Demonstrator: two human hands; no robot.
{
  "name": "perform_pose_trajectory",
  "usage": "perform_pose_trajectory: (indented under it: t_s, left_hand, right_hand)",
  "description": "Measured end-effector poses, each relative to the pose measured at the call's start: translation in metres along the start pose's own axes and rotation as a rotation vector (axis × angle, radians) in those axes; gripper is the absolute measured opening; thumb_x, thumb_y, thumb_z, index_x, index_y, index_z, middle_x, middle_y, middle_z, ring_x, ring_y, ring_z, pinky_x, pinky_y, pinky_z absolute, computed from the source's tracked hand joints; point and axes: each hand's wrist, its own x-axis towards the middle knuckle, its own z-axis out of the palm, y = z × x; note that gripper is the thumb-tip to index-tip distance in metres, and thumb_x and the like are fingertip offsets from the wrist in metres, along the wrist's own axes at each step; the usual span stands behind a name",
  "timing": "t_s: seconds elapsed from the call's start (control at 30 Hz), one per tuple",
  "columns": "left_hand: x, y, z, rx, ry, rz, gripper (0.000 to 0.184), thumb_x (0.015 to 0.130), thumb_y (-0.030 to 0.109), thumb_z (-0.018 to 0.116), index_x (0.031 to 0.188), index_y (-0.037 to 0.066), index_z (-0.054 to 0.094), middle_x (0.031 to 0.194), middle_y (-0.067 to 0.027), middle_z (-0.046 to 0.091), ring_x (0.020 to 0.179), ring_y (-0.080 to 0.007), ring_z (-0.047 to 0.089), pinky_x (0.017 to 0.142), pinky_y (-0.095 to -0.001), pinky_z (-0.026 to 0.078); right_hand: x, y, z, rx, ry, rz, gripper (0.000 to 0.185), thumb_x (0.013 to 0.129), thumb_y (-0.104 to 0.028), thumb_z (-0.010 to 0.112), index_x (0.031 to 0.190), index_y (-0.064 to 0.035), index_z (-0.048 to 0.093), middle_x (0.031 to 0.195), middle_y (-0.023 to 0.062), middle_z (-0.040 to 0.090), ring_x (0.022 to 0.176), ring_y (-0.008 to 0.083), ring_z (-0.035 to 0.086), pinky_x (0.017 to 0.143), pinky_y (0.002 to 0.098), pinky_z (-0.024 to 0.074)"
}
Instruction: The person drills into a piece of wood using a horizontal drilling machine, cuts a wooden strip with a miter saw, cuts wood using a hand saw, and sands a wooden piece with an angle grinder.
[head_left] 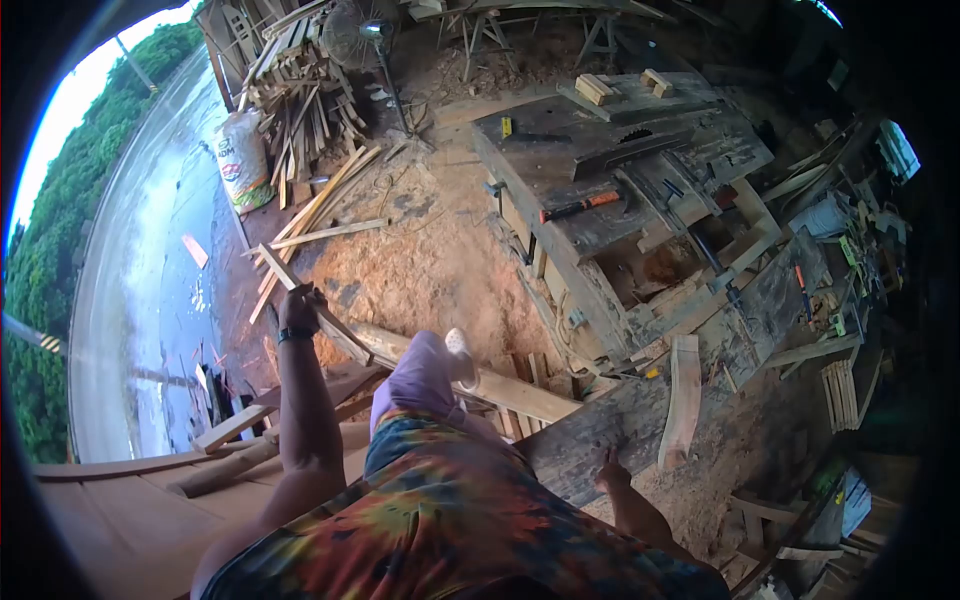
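Note:
My left hand (298, 308), with a dark band at its wrist, is closed around a long wooden strip (338, 332). The strip slants from beyond the hand down toward my legs. My right hand (608, 470) is low on the right, over a dark wooden surface (575, 450), its fingers stretched out and nothing seen in them. Whether it touches that surface is hard to tell. Just right of it lies a pale plank (682, 400). A thick wooden beam (525, 392) lies past my knee.
Ahead on the right stands a workbench (530, 165) bearing a saw blade (637, 135), an orange-handled hammer (580, 206) and wood blocks (597, 90). Piled lumber (300, 115), a white sack (243, 160) and a fan (355, 38) stand at the far left. Sawdust (440, 240) covers the floor.

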Motion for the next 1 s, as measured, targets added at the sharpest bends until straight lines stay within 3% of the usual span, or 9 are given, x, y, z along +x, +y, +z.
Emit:
perform_pose_trajectory:
  t_s: [0.23,0.3,0.33,0.37,0.4,0.43,0.57,0.77,1.0]
  left_hand:
    - [0.149,-0.054,-0.034,0.000,0.106,-0.316,0.020,0.092,0.015,0.058,0.106,0.006,0.047,0.084,-0.0122,0.056,0.068,-0.0284,0.059,0.065,-0.0426,0.054]
    - [0.178,-0.068,-0.022,0.085,0.069,-0.448,0.014,0.088,0.023,0.060,0.093,0.011,0.055,0.080,-0.0087,0.059,0.067,-0.0289,0.060,0.068,-0.0424,0.054]
    - [0.226,-0.088,-0.037,-0.095,0.173,-0.561,0.011,0.087,0.023,0.060,0.090,0.012,0.057,0.079,-0.0073,0.060,0.064,-0.0285,0.060,0.065,-0.0415,0.054]
    - [0.255,-0.097,-0.042,-0.076,-0.042,-0.670,0.010,0.086,0.022,0.061,0.085,0.013,0.056,0.079,-0.0052,0.060,0.064,-0.0271,0.059,0.062,-0.0405,0.053]
    - [0.283,-0.111,-0.028,-0.187,0.235,-0.823,0.011,0.084,0.020,0.062,0.080,0.014,0.054,0.075,-0.0035,0.058,0.063,-0.0259,0.058,0.059,-0.0404,0.054]
    - [0.336,-0.137,-0.055,-0.141,0.048,-0.860,0.011,0.082,0.019,0.064,0.081,0.014,0.055,0.072,-0.0037,0.058,0.064,-0.0256,0.060,0.060,-0.0399,0.055]
    - [0.330,-0.099,0.074,0.570,0.234,-0.702,0.016,0.080,0.013,0.067,0.089,0.014,0.053,0.071,-0.0070,0.057,0.062,-0.0252,0.061,0.055,-0.0418,0.052]
    - [0.448,-0.031,0.117,0.573,-0.122,-0.324,0.021,0.087,0.022,0.069,0.099,0.007,0.061,0.074,-0.0068,0.060,0.060,-0.0207,0.061,0.056,-0.0342,0.052]
    - [0.535,0.081,0.228,0.519,-0.313,-0.338,0.031,0.093,0.036,0.069,0.099,0.006,0.064,0.071,-0.0036,0.059,0.059,-0.0170,0.060,0.053,-0.0318,0.051]
  right_hand:
    - [0.009,-0.013,0.008,0.088,-0.018,0.113,0.099,0.081,-0.025,0.068,0.160,-0.0045,0.012,0.167,0.0175,0.009,0.114,0.0359,0.066,0.090,0.0440,0.0564]
    - [0.013,-0.018,0.013,0.134,-0.049,0.189,0.099,0.080,-0.029,0.070,0.160,-0.0087,0.015,0.168,0.0108,0.004,0.113,0.0349,0.066,0.089,0.0438,0.0563]
    - [0.000,-0.033,0.001,0.142,0.069,0.263,0.077,0.081,-0.035,0.071,0.148,-0.0087,0.045,0.157,0.0154,0.038,0.104,0.0303,0.071,0.085,0.0407,0.0573]
    - [-0.002,-0.046,-0.014,0.162,0.085,0.307,0.076,0.081,-0.034,0.071,0.148,-0.0086,0.045,0.156,0.0157,0.039,0.103,0.0305,0.070,0.085,0.0408,0.0573]
    - [0.004,-0.064,-0.034,0.188,0.081,0.344,0.076,0.081,-0.034,0.071,0.148,-0.0085,0.045,0.156,0.0159,0.039,0.103,0.0306,0.070,0.085,0.0410,0.0573]
    - [0.010,-0.084,-0.057,0.209,0.072,0.364,0.076,0.081,-0.034,0.071,0.148,-0.0084,0.046,0.155,0.0162,0.040,0.103,0.0307,0.070,0.084,0.0411,0.0572]
    - [0.068,-0.183,-0.162,0.284,0.063,0.296,0.074,0.082,-0.033,0.070,0.147,-0.0079,0.046,0.153,0.0173,0.042,0.103,0.0312,0.070,0.084,0.0416,0.0571]
    - [0.170,-0.325,-0.374,0.431,0.141,-0.010,0.072,0.083,-0.033,0.070,0.147,-0.0073,0.047,0.150,0.0189,0.044,0.102,0.0320,0.070,0.083,0.0423,0.0570]
    - [0.239,-0.446,-0.560,0.460,0.103,-0.278,0.070,0.084,-0.031,0.070,0.146,-0.0065,0.048,0.146,0.0208,0.048,0.101,0.0328,0.070,0.082,0.0432,0.0568]
